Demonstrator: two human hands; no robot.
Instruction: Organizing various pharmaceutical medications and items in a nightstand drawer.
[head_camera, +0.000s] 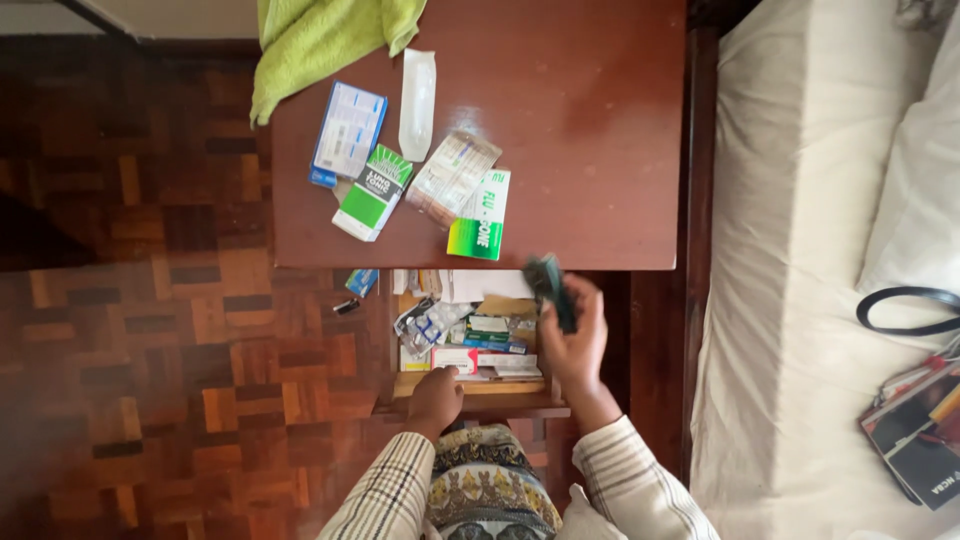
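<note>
Right hand (575, 335) is up over the open drawer (470, 385), just under the bench's (590, 130) near edge, fingers curled shut around a small dark green packet (552, 290). The packet is blurred, so we can't name it closer than that. Left hand (435, 398) sits on the drawer's front lip at its left end, knuckles up, fingers folded under; whether it grips the lip or only rests there, we can't tell.

Doing this well, as we judge it: brace the drawer with the left, lift the packet straight up clear of the bench edge, don't drag it through the loose stuff below.

Count on the bench, all grouped toward the near-left:
- 1 blue-and-white medicine box (349, 132)
- 1 green-and-white medicine box (373, 192)
- 1 white box with a green-yellow end (480, 215), at the near edge
- 1 clear bag of blister strips (453, 176)
- 1 white sachet (417, 103)
- 1 green towel (320, 40) hanging off the far-left corner

Drawer: a jumble of blister packs (430, 322), small boxes and papers, too overlapped to count.

Floor, left of the drawer: 1 small blue packet (362, 282) and 1 small dark item (346, 306).

Bed (800, 300) to the right, with a stack of books (915, 425) on it.
</note>
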